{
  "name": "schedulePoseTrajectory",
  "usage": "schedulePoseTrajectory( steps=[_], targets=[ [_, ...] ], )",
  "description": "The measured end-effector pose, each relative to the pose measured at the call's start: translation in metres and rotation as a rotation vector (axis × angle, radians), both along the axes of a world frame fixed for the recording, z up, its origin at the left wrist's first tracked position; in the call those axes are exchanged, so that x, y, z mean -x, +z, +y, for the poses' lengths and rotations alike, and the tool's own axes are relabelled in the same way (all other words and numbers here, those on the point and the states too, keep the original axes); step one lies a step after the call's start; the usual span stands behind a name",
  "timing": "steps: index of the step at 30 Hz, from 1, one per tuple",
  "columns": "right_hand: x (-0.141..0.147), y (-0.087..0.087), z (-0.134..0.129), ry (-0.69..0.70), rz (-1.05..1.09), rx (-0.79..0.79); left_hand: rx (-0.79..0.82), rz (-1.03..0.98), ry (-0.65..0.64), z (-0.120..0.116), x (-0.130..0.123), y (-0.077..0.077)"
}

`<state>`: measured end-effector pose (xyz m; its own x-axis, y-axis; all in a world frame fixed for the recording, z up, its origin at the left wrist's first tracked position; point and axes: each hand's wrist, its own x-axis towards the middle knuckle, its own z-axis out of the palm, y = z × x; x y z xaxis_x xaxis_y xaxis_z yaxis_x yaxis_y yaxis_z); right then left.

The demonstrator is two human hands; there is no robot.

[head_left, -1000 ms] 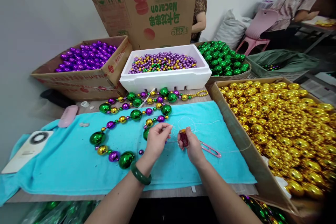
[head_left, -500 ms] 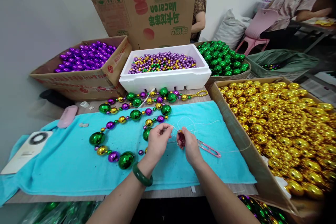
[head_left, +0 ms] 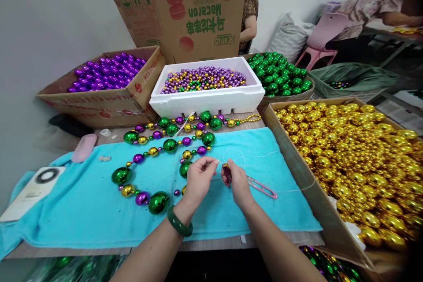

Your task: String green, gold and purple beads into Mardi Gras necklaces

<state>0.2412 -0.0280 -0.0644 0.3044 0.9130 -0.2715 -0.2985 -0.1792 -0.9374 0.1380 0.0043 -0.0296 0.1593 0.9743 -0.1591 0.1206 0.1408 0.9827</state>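
Observation:
My left hand point(head_left: 201, 175) is closed in a pinch on a thin white thread point(head_left: 218, 161) above the turquoise towel point(head_left: 82, 202). Close on its right, my right hand point(head_left: 237, 181) has its fingers curled round a dark purple bead point(head_left: 226, 173) with a bit of gold at its top; the fingers partly cover it. A pink slotted tool point(head_left: 263, 187), seemingly thread snips, sticks out behind the right hand; whether that hand holds it I cannot tell. Loops of thread lie behind the hands. A beaded garland point(head_left: 159, 202) of green, gold and purple balls winds across the towel, partly behind my left hand.
A white foam box point(head_left: 206, 99) of small beads stands at the back, between cartons of purple beads point(head_left: 109, 72) and green beads point(head_left: 277, 72). To the right is a carton of gold beads point(head_left: 357, 163). A pink case point(head_left: 84, 147) lies left. Two other people sit beyond.
Both hands keep almost the same place and grip, with only slight finger movement. The view has shifted very slightly.

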Motion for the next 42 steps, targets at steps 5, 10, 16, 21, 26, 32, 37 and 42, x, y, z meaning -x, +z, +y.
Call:
schedulePoseTrajectory(
  steps=[5, 10, 16, 21, 26, 32, 37, 42],
  targets=[
    [-0.002, -0.01, 0.001, -0.046, 0.054, -0.046, 0.01, -0.002, 0.014, 0.0, 0.001, 0.0],
    [-0.008, -0.013, -0.001, -0.039, -0.002, -0.223, 0.05, -0.032, 0.008, 0.0, 0.001, 0.001],
    [-0.018, -0.008, 0.003, 0.128, -0.103, -0.224, 0.042, 0.027, -0.095, 0.003, 0.003, 0.007],
    [-0.02, -0.011, 0.006, 0.083, -0.088, -0.223, 0.03, 0.091, -0.157, 0.005, 0.006, 0.009],
    [-0.017, -0.012, 0.006, 0.078, 0.018, -0.2, -0.086, 0.188, -0.161, 0.003, 0.006, 0.005],
    [-0.018, -0.013, 0.006, 0.064, 0.105, -0.149, -0.328, 0.308, -0.147, -0.001, 0.005, -0.001],
    [-0.024, -0.015, 0.001, 0.089, 0.15, -0.126, -0.311, 0.33, -0.08, 0.001, 0.005, -0.004],
    [-0.016, -0.016, 0.0, 0.129, 0.139, -0.091, -0.355, 0.4, -0.12, 0.0, 0.005, -0.004]
  ],
)
